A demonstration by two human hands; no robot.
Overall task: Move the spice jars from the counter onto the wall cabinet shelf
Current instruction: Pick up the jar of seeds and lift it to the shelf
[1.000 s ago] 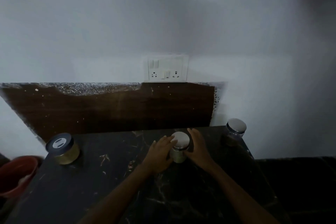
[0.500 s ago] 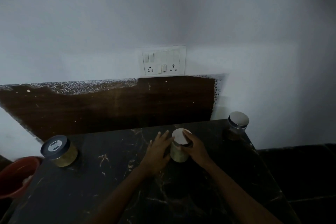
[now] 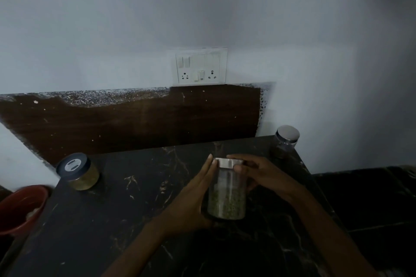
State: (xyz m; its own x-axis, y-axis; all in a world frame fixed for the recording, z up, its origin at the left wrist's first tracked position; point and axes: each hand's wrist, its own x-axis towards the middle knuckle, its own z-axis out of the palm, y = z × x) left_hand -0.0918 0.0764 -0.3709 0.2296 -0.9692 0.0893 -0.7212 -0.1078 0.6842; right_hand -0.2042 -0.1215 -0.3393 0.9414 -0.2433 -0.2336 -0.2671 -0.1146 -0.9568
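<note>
Dim, soft grainy view, dark vignetted corners, wide-angle bending

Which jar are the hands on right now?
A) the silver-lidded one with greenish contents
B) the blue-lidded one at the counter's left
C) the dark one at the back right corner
A: the left hand and right hand flank the silver-lidded jar of greenish spice, while the blue-lidded jar and the dark jar stand apart from both hands.

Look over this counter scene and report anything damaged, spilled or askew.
The brown wall panel behind the counter looks damaged: its top edge is ragged, with a speckled, peeling-looking strip along it. Nothing looks spilled.
</note>
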